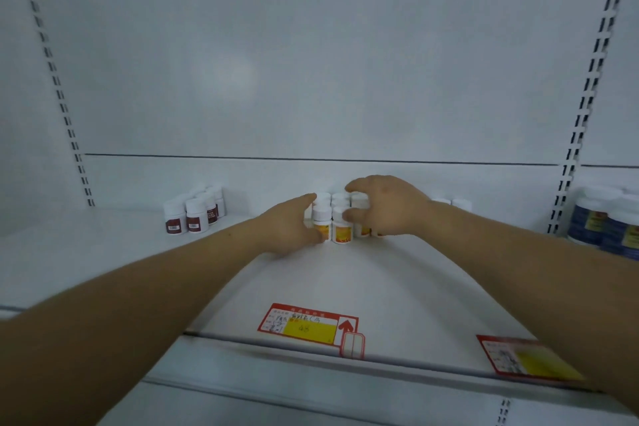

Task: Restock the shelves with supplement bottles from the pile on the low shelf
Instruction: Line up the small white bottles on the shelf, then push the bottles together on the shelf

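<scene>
Hidden: the right hand covered the right side of the orange-label bottles, so how many stood there could not be told; two more white caps peeked out behind the wrist, their labels out of sight.
Hard to read: the price tag at the shelf lip carried handwriting too small to make out; a second tag at right was blurred.
Cut off: blue-label bottles ran off the right edge.
Surface: a white shelf against a white back panel, slotted uprights on either side.
Neighbours: dark-red-label bottles stood in a small cluster well to the left.
Task bottles: upright in tight rows near the back of the shelf, centre.
Left hand: fingers straight, flat against the cluster's left side, thumb at the front bottle's base.
Right hand: fingers curled over the caps, thumb against a front bottle; whether it truly clamped one, I couldn't tell.
</scene>
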The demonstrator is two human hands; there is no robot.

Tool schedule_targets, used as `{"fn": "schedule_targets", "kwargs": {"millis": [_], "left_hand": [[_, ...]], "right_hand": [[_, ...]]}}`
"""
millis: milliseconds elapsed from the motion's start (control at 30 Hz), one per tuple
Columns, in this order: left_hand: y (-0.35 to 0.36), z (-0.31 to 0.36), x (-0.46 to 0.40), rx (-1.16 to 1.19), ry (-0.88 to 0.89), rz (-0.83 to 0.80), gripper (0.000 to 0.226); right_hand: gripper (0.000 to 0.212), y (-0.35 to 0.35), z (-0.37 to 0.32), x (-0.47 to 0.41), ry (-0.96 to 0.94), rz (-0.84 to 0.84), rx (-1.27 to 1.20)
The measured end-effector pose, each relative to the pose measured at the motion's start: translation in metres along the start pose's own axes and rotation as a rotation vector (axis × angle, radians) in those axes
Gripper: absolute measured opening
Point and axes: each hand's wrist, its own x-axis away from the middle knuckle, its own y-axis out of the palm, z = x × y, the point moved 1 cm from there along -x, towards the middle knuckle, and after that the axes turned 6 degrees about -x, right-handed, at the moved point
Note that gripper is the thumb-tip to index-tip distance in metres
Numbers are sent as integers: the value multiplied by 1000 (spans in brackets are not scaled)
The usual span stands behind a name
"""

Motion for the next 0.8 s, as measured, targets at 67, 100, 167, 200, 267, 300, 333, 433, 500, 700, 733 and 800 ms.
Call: {"fn": "schedule_targets", "kwargs": {"millis": [67,100,167,200,267,300,333,433,500,700,733,800], "left_hand": [[-9,-3,13,-115,-43,-19,70],[-14,-7,21,-174,-75,-24,70],[-23,-17,37,-241,-132,-29,68],[-28,-22,46,-255,-155,-33,67],[-36,-35,63,-266,-213,-28,66],[-40,-43,71,-267,-243,-20,66],[-43,-51,78,-268,-270,-17,66],[-50,-77,92,-253,-324,-23,68],[-54,-94,98,-253,-338,-23,69],[-78,-141,98,-243,-243,8,56],[-82,-149,97,-252,-213,5,52],[-91,-166,94,-253,-177,-3,53]], "right_hand": [[60,-7,-3,-5,5,2,2],[61,-9,-6,-8,4,-1,1],[62,-8,-15,-14,-16,-5,8],[62,-6,-21,-17,-26,-14,10],[63,0,-33,-22,-42,-39,-3],[63,3,-40,-23,-51,-50,-10],[63,6,-47,-24,-63,-58,-13],[64,17,-70,-29,-86,-72,-17],[64,24,-86,-32,-87,-88,-18],[65,44,-128,-45,-45,-81,-16],[66,47,-135,-48,-23,-76,-14],[67,51,-149,-54,23,-68,-4]]}}
